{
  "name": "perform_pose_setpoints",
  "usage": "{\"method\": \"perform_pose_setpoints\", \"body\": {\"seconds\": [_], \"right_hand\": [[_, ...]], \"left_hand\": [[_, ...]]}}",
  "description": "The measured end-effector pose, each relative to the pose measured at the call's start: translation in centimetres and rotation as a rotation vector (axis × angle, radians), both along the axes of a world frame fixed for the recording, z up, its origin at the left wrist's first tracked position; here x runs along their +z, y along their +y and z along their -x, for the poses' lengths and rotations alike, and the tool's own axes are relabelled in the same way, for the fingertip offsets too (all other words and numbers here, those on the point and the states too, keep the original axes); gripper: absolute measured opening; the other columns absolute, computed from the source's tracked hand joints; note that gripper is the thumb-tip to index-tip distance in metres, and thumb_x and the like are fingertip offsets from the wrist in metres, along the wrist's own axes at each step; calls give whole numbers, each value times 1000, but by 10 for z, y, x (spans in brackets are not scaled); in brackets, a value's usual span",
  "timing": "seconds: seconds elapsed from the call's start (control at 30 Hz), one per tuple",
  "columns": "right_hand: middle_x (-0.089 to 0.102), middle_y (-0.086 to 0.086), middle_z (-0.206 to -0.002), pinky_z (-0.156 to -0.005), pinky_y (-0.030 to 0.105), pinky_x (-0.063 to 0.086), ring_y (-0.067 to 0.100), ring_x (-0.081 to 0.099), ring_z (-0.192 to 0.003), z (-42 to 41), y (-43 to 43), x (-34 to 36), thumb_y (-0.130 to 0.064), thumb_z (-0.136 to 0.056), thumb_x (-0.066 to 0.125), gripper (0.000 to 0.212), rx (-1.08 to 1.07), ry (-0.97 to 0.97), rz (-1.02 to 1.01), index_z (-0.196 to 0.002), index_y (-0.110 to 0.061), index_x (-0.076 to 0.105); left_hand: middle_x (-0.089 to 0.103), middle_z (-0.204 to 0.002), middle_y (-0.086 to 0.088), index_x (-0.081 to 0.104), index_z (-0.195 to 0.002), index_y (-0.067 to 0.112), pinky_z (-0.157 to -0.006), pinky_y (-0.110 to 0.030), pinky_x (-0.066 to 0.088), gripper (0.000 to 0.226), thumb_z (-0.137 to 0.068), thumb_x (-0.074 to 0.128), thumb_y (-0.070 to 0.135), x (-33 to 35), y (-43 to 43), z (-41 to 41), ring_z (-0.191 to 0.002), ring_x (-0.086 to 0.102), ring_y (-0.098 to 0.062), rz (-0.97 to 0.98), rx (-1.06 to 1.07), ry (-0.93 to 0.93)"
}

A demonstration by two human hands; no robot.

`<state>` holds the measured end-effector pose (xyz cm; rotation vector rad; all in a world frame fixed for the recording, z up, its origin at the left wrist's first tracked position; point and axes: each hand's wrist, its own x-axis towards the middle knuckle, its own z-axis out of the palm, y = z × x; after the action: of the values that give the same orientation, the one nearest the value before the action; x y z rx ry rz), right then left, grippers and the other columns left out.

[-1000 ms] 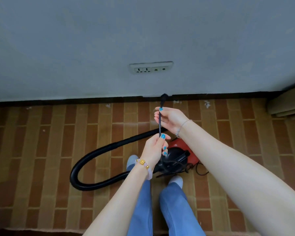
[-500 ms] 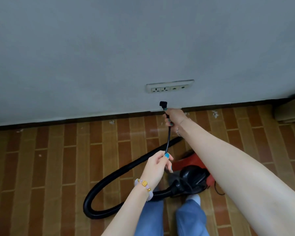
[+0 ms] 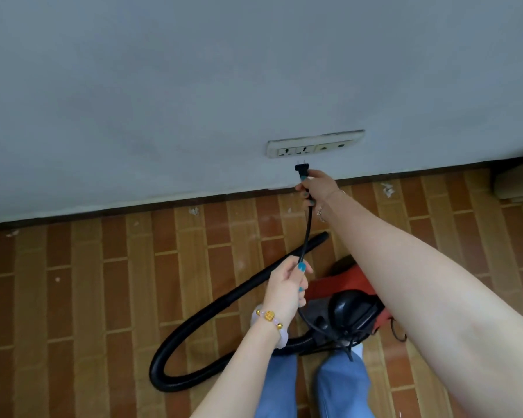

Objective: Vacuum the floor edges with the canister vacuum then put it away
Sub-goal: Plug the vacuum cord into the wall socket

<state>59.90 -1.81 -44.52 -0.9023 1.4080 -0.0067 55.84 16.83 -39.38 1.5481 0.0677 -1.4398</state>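
Note:
A red and black canister vacuum point(image 3: 349, 303) sits on the floor by my feet, and its black hose point(image 3: 212, 309) loops out to the left. My right hand point(image 3: 317, 188) grips the black power cord just behind the plug point(image 3: 301, 169), whose two prongs point up at the white wall socket strip point(image 3: 314, 144), a short gap below it. My left hand point(image 3: 287, 285) pinches the same cord point(image 3: 308, 227) lower down, above the vacuum.
A grey wall point(image 3: 194, 86) meets a brown brick-pattern floor point(image 3: 88, 282) along a dark skirting line point(image 3: 163, 203). Small white specks lie on the floor near the edge. A beige object point(image 3: 520, 182) stands at the far right by the wall.
My right hand has carried the plug upward toward the socket strip, and its prongs now show. My left hand has followed along the cord. The view has tilted up the wall.

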Motion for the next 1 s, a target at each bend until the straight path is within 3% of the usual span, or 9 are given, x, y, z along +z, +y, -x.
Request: {"method": "perform_pose_setpoints", "body": {"seconds": [0.17,0.57,0.77,0.87,1.0], "right_hand": [[48,5,-70,-30,14,23,9,30,-48,-8,-13,-12,0,-99,34,45,-76,-8,-47,-140,-17,41],[45,2,-68,-31,16,22,8,29,-49,0,-17,-31,-3,-100,38,43,-134,-75,-111,-139,-19,43],[46,2,-67,-31,15,23,8,30,-50,-2,-22,-32,-5,-100,39,39,-161,-117,-135,-137,-16,45],[48,2,-67,-31,15,23,6,32,-47,-2,-20,-34,-7,-99,44,30,-232,-153,-162,-127,-17,51],[51,3,-65,-29,14,25,3,34,-31,-2,-21,-35,-17,-95,55,6,-287,-191,-160,-96,-12,57]], "left_hand": [[33,-42,9,51,-75,12,-34,-14,18,32,-100,32,4,-6,-18,-12,-33,20,-3,-10,25,49],[30,-50,5,51,-72,13,-35,-16,21,31,-100,39,11,-23,-19,-13,-35,22,-3,-64,9,79],[29,-45,9,52,-75,12,-36,-16,18,32,-101,35,8,-25,-22,-15,-34,20,-2,-46,-3,92],[30,-43,11,53,-76,11,-38,-16,18,32,-101,34,7,-27,-21,-17,-35,20,-2,-21,-10,92],[32,-41,13,54,-76,10,-39,-15,19,32,-102,34,8,-31,-20,-16,-35,22,-1,5,-9,103]]}}
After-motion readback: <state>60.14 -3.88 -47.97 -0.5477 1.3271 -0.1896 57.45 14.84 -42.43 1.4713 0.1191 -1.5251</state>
